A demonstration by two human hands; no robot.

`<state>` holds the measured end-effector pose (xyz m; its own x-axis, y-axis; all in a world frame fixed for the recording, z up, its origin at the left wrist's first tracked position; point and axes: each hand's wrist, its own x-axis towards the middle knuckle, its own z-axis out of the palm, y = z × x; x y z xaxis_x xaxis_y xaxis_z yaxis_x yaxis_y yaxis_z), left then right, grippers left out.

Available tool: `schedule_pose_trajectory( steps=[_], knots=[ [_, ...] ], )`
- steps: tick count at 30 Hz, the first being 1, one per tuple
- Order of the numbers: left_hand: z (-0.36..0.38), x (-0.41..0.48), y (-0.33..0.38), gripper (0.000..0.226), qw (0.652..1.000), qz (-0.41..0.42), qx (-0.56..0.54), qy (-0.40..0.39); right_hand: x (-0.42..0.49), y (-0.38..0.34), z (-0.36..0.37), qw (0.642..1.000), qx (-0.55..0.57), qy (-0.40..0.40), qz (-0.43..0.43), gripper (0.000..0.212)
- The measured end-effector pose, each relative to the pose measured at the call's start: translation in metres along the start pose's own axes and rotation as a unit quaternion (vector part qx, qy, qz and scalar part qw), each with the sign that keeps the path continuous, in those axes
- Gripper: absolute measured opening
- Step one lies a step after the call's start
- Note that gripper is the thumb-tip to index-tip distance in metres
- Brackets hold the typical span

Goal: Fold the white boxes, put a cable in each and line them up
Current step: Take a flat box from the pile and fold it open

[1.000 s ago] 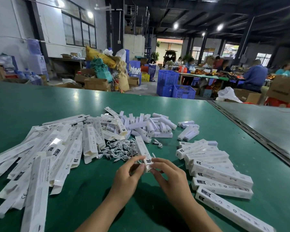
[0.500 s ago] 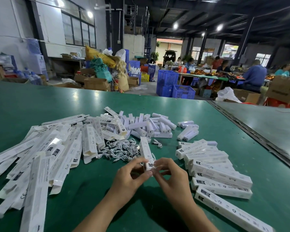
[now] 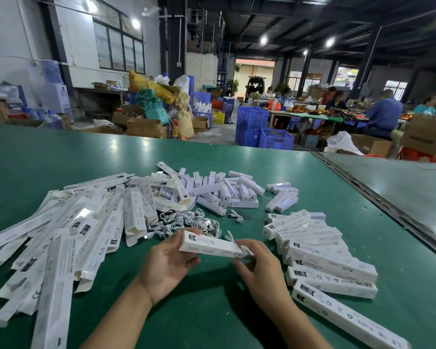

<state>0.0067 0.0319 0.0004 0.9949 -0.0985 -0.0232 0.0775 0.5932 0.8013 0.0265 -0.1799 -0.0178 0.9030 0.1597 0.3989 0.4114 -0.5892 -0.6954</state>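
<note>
White card: one folded box [image 3: 209, 245] is held level between my two hands, just above the green table [image 3: 212, 311]. My left hand [image 3: 166, 263] cups the left end, thumb on top and fingers curled under. My right hand [image 3: 259, 270] pinches the right end, and the flap there is too blurred to call tucked or open. I can't see whether a cable is inside.

Just behind the box lies the tangle of cables [image 3: 184, 224], too knotted to count, with two strays off its right side. To my right is the finished row [image 3: 325, 260], lined up side by side. I make it about eight, though the far ones overlap.

To my left is the heap of flat boxes [image 3: 73, 235], not yet folded. It's well over twenty, too stacked for an exact number. Further back there's a scatter of small white boxes [image 3: 224, 190], dozens of them, with four lying apart on the right.

My judgement: less than a third done, and this one looks nearly ready for the row.
</note>
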Motion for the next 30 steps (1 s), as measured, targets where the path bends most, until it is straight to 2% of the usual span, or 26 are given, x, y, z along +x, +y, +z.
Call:
schedule_pose_trajectory(
  steps=[3,6,9,11,13,15,18,20,23,28,30],
  knots=[
    [-0.003,0.002,-0.002,0.044,1.000,0.011,-0.009,0.020,-0.001,-0.003,0.000,1.000,-0.004,-0.008,0.002,0.030],
    [-0.003,0.005,-0.007,0.066,0.999,0.022,-0.004,-0.029,-0.003,-0.007,0.000,1.000,0.006,-0.007,-0.014,0.026],
    [-0.003,0.006,-0.014,0.083,0.996,0.019,0.047,-0.069,-0.007,-0.009,0.001,0.996,0.079,-0.043,-0.007,0.020],
    [-0.002,0.006,-0.019,0.074,0.993,0.007,0.097,-0.059,-0.008,-0.011,0.002,0.992,0.097,-0.079,-0.012,0.020],
    [-0.003,0.006,-0.019,0.051,0.993,-0.001,0.106,-0.054,-0.009,-0.011,0.004,0.992,0.080,-0.090,-0.024,0.023],
    [-0.008,0.009,-0.015,0.041,0.997,0.001,0.072,-0.011,-0.007,-0.007,0.007,0.998,0.045,-0.050,-0.016,0.026],
    [-0.020,0.015,-0.005,0.039,0.991,0.041,0.031,0.120,0.001,0.001,0.011,0.998,-0.044,0.039,0.017,0.024],
    [-0.022,0.019,-0.004,0.040,0.981,0.052,0.022,0.187,0.008,0.007,0.015,0.996,-0.075,0.017,0.055,0.031],
    [-0.020,0.023,-0.009,0.044,0.967,0.068,0.003,0.245,0.019,0.014,0.024,0.989,-0.103,-0.041,0.102,0.049],
    [-0.014,0.023,-0.015,0.041,0.957,0.104,0.013,0.270,0.042,0.017,0.030,0.989,-0.047,-0.037,0.134,0.059],
    [-0.012,0.023,-0.017,0.041,0.955,0.112,0.030,0.275,0.054,0.018,0.033,0.989,-0.045,-0.044,0.131,0.056]
  ],
)
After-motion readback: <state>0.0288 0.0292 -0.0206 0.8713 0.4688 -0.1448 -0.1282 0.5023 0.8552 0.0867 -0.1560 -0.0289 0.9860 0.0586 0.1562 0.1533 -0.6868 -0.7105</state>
